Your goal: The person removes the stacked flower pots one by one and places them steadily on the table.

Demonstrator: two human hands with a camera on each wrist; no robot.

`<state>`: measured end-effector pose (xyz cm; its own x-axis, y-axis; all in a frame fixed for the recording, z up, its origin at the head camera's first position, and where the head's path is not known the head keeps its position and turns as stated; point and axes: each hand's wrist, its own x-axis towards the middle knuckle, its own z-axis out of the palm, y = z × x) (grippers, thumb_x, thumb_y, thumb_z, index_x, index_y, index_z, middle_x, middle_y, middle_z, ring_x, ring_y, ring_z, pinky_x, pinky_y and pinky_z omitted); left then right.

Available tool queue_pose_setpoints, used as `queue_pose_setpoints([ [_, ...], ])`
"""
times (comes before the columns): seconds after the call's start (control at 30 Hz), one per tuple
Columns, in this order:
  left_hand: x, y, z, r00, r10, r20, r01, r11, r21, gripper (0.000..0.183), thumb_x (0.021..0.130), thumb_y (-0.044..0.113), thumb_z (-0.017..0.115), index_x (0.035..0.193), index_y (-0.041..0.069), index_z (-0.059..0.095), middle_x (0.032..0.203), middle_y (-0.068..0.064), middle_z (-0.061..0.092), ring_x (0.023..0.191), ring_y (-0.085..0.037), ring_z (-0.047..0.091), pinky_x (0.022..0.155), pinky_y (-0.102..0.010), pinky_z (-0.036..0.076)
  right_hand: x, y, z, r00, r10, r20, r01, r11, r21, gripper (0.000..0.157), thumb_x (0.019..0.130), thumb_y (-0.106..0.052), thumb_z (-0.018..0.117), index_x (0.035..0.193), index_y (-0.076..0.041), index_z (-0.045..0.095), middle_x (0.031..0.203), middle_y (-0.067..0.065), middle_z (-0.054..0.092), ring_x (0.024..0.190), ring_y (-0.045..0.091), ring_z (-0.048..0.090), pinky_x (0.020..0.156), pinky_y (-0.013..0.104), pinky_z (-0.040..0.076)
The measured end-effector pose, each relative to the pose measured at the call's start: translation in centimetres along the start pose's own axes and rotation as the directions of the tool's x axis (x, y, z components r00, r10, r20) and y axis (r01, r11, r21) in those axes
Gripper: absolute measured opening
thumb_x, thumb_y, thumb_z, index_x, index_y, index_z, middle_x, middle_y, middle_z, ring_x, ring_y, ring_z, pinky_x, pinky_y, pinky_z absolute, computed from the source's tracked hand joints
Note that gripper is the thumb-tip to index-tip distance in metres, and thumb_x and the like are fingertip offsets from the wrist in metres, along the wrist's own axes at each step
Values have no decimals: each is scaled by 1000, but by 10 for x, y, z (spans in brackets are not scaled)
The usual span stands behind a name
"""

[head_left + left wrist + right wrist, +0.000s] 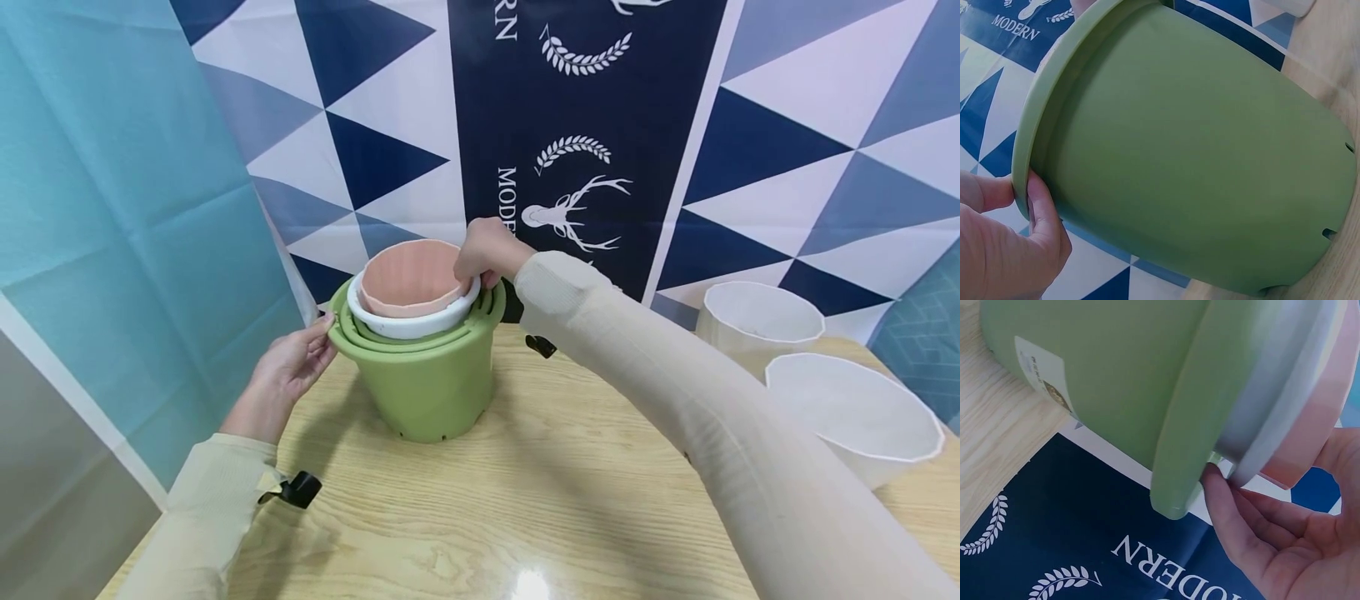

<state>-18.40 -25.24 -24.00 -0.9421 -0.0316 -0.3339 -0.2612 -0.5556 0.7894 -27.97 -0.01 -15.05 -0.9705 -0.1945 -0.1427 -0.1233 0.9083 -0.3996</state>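
Observation:
A stack of nested flowerpots stands upright on the table. Outermost is a large green flowerpot (427, 392), with further green rims inside it. Within those sits a white flowerpot (412, 326), and innermost a pink flowerpot (408, 271). My left hand (294, 357) pinches the green rim at its left side, thumb and fingers on either side, as the left wrist view shows of the green flowerpot (1197, 144). At the right, my right hand (491, 250) grips the pink and white rims together, its fingertips (1215, 481) under the white rim beside the green one. Its thumb tip is hidden.
Two cream pots, one farther back (761, 321) and one nearer (847, 408), occupy the table's right side beyond my right forearm. A patterned cloth (390, 108) hangs close behind the stack, and a turquoise curtain (127, 208) borders the left. The wooden table (465, 508) extends toward me.

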Motion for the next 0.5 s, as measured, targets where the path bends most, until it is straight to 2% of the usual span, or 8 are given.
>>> queue_pose_setpoints([
  [0.27, 1, -1, 2, 1000, -3, -13, 3, 1000, 12, 5, 90, 8, 65, 89, 10, 61, 79, 2, 67, 75, -4, 64, 69, -13, 58, 0, 2, -8, 1000, 8, 24, -8, 1000, 9, 5, 81, -8, 59, 81, -5, 62, 73, 6, 63, 55, 13, 65, 73, 28, 63],
  [0.4, 1, 0, 2, 1000, -8, -30, 8, 1000, 2, 6, 90, 8, 64, 90, 9, 59, 78, 1, 65, 74, -4, 63, 68, -13, 58, 0, 4, -12, 999, -1, 39, 0, 999, 33, 13, 83, -9, 57, 93, -1, 61, 76, 7, 64, 59, 13, 67, 76, 29, 63],
  [0.5, 1, 0, 3, 999, -8, -33, 7, 1000, -10, 6, 90, 8, 64, 91, 9, 58, 78, 1, 64, 73, -4, 63, 68, -13, 58, 1, 6, -11, 999, -10, 40, 8, 999, 43, 16, 84, -9, 57, 96, 0, 62, 75, 7, 65, 58, 12, 67, 74, 29, 63],
])
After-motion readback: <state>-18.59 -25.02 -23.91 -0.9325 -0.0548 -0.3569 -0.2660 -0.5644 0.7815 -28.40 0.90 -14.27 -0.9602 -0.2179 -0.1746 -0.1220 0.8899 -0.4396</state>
